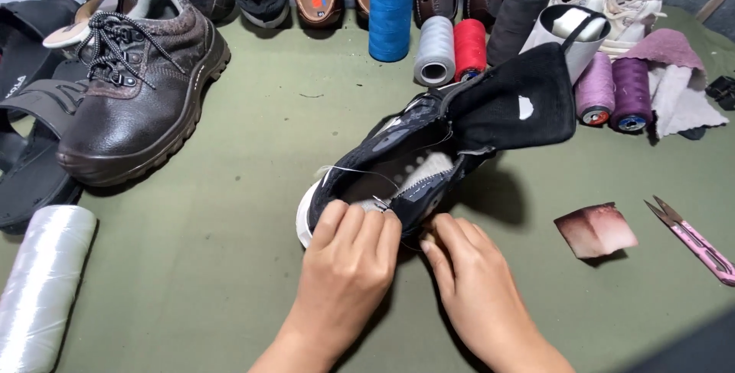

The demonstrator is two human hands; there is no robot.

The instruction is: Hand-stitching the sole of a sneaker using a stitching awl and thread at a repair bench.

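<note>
Two hands work at one black shoe [459, 124] that lies on its side near the middle of the green worktop [253, 151], its white toe end toward the person and its dark collar folded open toward the far right. The left hand [354, 254] is curled over the near edge of the shoe's opening, fingers closed on the upper, with what looks like a small metal needle [380, 203] showing just above the fingertips. The right hand [467, 266] is pinched shut against the same edge from the other side — whether it grips the shoe alone or also a thread I cannot tell. A thin pale thread [360, 173] arcs across the opening of the shoe.

To the left stands a brown laced boot [142, 90], with black sandals [34, 113] just beyond it and a white spool [42, 285] lying at the near left corner. Along the far side stand thread cones — blue [390, 17], grey [436, 50], red [469, 48], black [519, 21] and two purple [612, 90] — in front of a row of other footwear. Right of the shoe lie a brownish scrap of leather [596, 229] and pink-handled snips [693, 239], well apart from both hands.
</note>
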